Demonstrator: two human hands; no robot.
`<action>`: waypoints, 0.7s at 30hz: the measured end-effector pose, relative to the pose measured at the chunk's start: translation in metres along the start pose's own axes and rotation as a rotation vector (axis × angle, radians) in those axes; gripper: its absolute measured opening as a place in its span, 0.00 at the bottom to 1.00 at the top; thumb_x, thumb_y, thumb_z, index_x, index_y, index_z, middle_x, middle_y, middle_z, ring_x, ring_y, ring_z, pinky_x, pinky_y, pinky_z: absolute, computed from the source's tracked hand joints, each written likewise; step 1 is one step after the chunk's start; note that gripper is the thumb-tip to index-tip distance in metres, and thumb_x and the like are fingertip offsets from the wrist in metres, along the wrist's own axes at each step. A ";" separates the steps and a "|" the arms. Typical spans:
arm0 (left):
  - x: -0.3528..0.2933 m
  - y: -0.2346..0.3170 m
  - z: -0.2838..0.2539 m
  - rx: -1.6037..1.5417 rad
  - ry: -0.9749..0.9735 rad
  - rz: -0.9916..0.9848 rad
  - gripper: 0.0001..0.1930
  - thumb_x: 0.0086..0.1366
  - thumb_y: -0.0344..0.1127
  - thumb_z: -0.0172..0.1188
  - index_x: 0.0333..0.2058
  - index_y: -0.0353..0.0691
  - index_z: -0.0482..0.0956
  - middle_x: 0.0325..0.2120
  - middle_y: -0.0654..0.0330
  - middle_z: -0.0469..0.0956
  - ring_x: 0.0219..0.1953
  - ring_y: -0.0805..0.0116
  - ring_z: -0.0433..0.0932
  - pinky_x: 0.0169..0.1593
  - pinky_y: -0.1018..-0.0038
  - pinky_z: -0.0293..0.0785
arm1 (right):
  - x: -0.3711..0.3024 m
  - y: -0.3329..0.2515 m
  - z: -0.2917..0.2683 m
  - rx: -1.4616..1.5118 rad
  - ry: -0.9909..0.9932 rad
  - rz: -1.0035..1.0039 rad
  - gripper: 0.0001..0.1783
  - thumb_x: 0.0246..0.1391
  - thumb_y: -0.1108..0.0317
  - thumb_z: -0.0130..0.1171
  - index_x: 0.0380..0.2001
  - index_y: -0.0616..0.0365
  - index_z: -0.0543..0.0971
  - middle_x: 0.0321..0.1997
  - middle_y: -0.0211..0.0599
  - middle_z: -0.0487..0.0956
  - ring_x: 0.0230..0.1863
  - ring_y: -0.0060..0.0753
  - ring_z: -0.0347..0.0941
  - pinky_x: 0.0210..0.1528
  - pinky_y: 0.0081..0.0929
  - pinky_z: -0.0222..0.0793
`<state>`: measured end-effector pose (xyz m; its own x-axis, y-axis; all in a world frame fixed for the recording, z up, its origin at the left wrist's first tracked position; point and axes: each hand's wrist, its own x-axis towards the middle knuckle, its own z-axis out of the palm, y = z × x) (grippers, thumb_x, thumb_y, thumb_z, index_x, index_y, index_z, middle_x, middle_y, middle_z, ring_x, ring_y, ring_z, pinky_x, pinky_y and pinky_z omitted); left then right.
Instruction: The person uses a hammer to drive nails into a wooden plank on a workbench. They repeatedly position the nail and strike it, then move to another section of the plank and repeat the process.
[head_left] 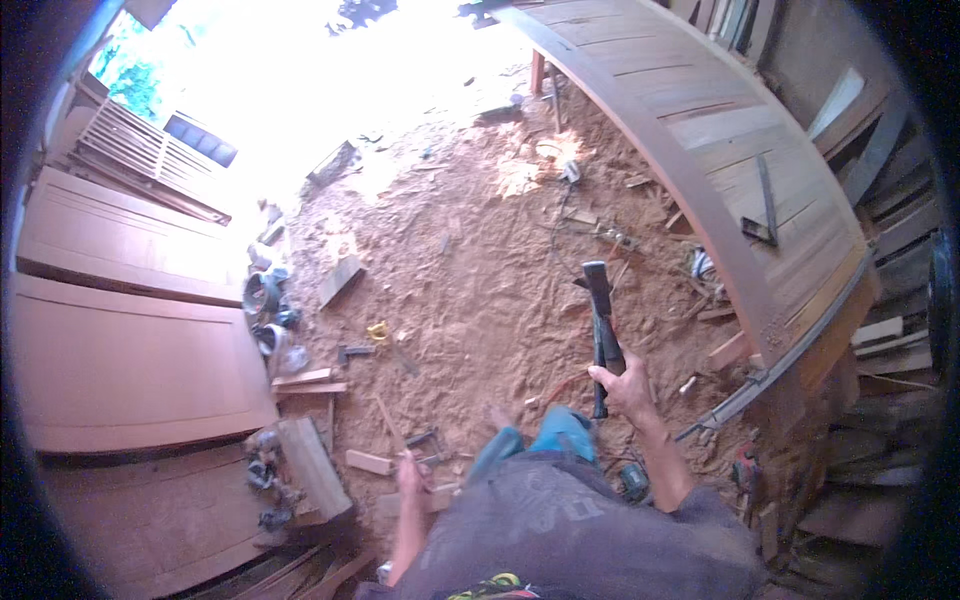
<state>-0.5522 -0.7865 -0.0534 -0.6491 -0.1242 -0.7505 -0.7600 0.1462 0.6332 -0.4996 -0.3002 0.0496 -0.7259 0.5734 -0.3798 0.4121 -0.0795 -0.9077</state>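
In the head view, the planked door [690, 130] lies raised above the sawdust-covered floor [470, 270] at the person's right. Left of this door's near end, the right hand [627, 384] is wrapped around a dark hammer-like tool [600, 310], held clear of the door. The tool's long axis runs almost straight out from the body, its head pointing away from the person and its butt toward the legs. Farther left of the door, the left hand [413, 476] has its fingers closed on a thin wooden strip [390, 422], which slants outward and away from the door. A dark square [766, 205] rests on the door's planks.
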 end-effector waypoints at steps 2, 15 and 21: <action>0.044 0.070 0.021 0.041 -0.142 0.198 0.19 0.76 0.53 0.50 0.38 0.43 0.76 0.13 0.65 0.68 0.12 0.75 0.67 0.16 0.73 0.66 | -0.001 0.012 0.002 -0.007 0.122 0.014 0.16 0.49 0.67 0.70 0.40 0.61 0.80 0.29 0.29 0.79 0.30 0.24 0.74 0.36 0.29 0.73; 0.149 0.302 0.200 -0.094 -0.640 -0.018 0.13 0.72 0.50 0.60 0.38 0.47 0.74 0.22 0.72 0.70 0.17 0.82 0.65 0.18 0.83 0.59 | 0.120 -0.043 0.117 -0.240 0.232 -0.052 0.24 0.43 0.60 0.74 0.43 0.59 0.81 0.34 0.41 0.84 0.36 0.39 0.82 0.42 0.36 0.76; 0.200 0.418 0.266 -0.116 -0.760 0.076 0.21 0.69 0.59 0.60 0.42 0.47 0.71 0.43 0.60 0.79 0.22 0.79 0.72 0.20 0.85 0.65 | 0.267 -0.192 0.191 -0.431 -0.132 -0.179 0.30 0.51 0.56 0.67 0.55 0.58 0.77 0.44 0.51 0.84 0.48 0.49 0.82 0.51 0.42 0.76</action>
<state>-0.9916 -0.4894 0.0106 -0.5317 0.5962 -0.6015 -0.7400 0.0184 0.6724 -0.8780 -0.2879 0.0880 -0.8581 0.4372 -0.2693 0.4450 0.3717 -0.8148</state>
